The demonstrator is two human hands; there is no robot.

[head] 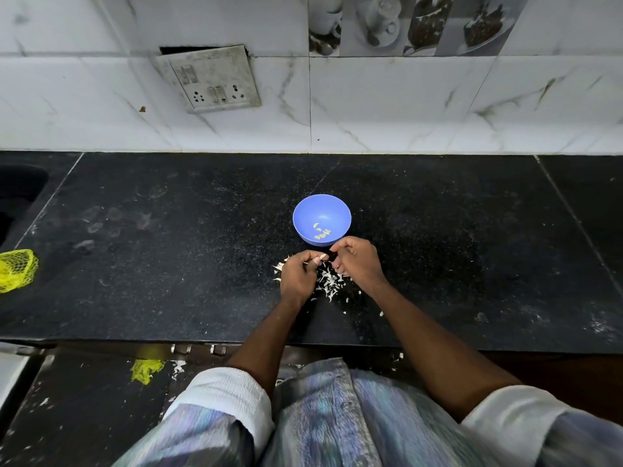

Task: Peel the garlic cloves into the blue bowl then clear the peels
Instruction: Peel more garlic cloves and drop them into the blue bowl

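Observation:
A blue bowl (322, 210) stands on the black counter (168, 264) with several peeled garlic cloves (322, 232) at its bottom. Just in front of the bowl, my left hand (298, 278) pinches a pale garlic clove (323, 256) between thumb and fingers. My right hand (359, 261) meets it from the right, its fingertips curled onto the same clove. Below and between both hands lies a heap of white garlic peels (328, 281), with a few scraps scattered toward the counter's front edge.
A yellow mesh bag (17, 269) lies at the counter's left edge, beside a dark sink (20, 190). A switch and socket plate (210, 79) hangs on the tiled wall behind. Yellow mesh (146, 369) and peel scraps lie on the floor below.

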